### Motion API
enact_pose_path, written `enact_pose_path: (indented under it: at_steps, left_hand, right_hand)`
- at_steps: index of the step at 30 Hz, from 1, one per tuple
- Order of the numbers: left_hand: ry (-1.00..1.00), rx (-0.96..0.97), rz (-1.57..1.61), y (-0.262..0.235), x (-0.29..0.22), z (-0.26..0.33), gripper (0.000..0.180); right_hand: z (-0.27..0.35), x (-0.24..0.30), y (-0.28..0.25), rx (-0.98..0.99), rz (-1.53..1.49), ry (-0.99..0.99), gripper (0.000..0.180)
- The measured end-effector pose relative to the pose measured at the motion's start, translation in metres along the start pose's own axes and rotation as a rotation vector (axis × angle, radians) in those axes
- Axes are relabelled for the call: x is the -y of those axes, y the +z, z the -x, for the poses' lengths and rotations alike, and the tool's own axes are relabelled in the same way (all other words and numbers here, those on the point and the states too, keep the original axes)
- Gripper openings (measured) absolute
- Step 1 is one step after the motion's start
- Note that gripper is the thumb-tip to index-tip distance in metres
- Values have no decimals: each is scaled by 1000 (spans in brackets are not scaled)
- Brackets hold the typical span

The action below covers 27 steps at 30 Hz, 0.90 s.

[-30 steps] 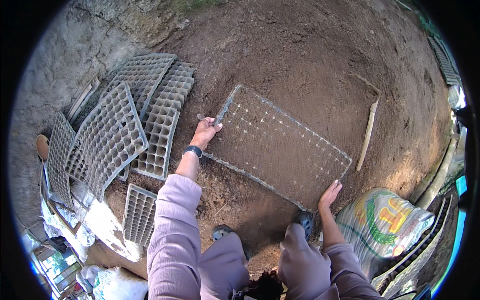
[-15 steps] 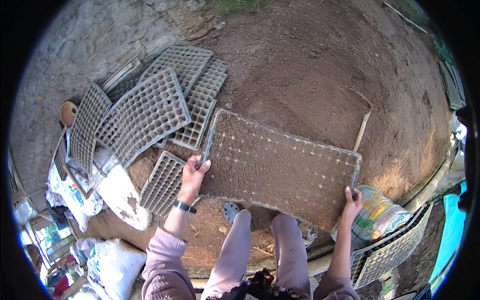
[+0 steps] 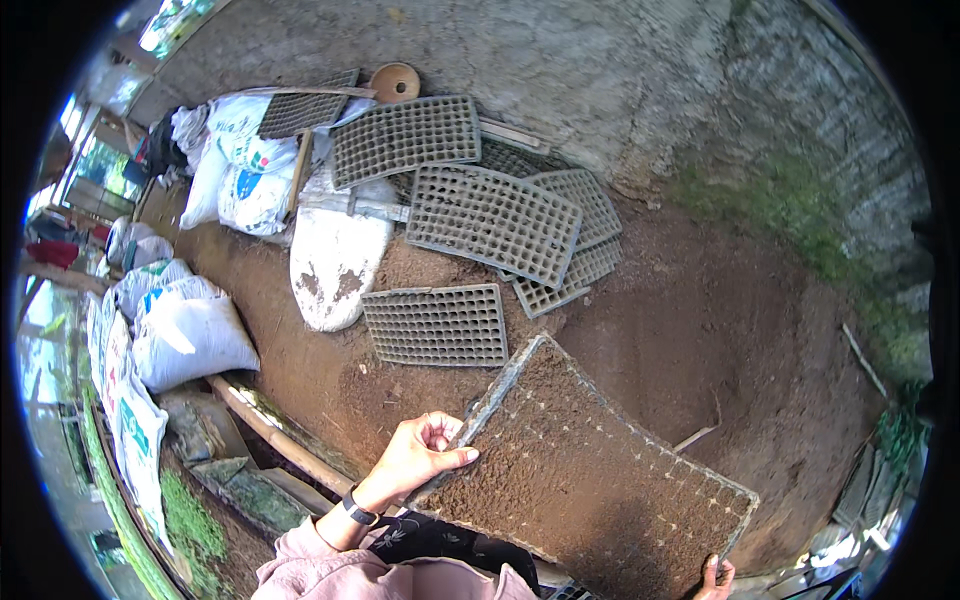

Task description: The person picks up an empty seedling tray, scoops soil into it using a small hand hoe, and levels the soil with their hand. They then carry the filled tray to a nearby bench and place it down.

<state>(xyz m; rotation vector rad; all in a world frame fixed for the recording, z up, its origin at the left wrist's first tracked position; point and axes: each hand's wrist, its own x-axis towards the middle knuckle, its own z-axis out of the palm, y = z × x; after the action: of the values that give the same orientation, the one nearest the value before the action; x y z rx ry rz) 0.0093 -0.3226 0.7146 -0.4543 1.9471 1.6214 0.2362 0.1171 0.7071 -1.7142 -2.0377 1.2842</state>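
Observation:
A rectangular seedling tray [image 3: 600, 470], its cells filled with brown soil, is held up in front of me by both hands. My left hand [image 3: 425, 455] grips its left short edge, thumb on top and fingers underneath. At the lower right corner my right hand [image 3: 715, 578] pinches the rim; only its fingers and thumb show, and the rest lies beyond the picture's edge. Just past the held tray's left end, an unfilled seedling tray [image 3: 437, 326] lies on the ground. More unfilled trays [image 3: 492, 222] are heaped behind it.
A soil heap [image 3: 690, 330] spreads below the rough wall [image 3: 640, 90], with a wooden stick [image 3: 695, 438] in it. White sacks [image 3: 255, 170] stand far left, and a filled sack [image 3: 195, 335] nearer. A bamboo pole [image 3: 275, 430] edges the ground. A round tan bowl [image 3: 395, 83] sits by the wall.
My view has swung left, so the heaped trays and sacks now sit nearer the middle. The soil-filled tray appears lower in view and tilted, still in both hands.

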Motion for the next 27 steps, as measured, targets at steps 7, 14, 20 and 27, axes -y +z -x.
enact_pose_path:
  at_steps: [7,14,20,27]
  left_hand:
    - [219,-263,273,-42,-54,130,29]
    - [339,-568,567,-93,-55,219,23]
    - [410,-784,809,-161,-6,267,23]
    - [370,-1078,901,-288,76,295,27]
  right_hand:
    - [-13,139,-11,161,-54,-466,27]
    - [48,280,48,432,-248,-743,11]
    - [161,335,137,671,-197,-993,11]
    - [323,341,283,955,-273,-956,11]
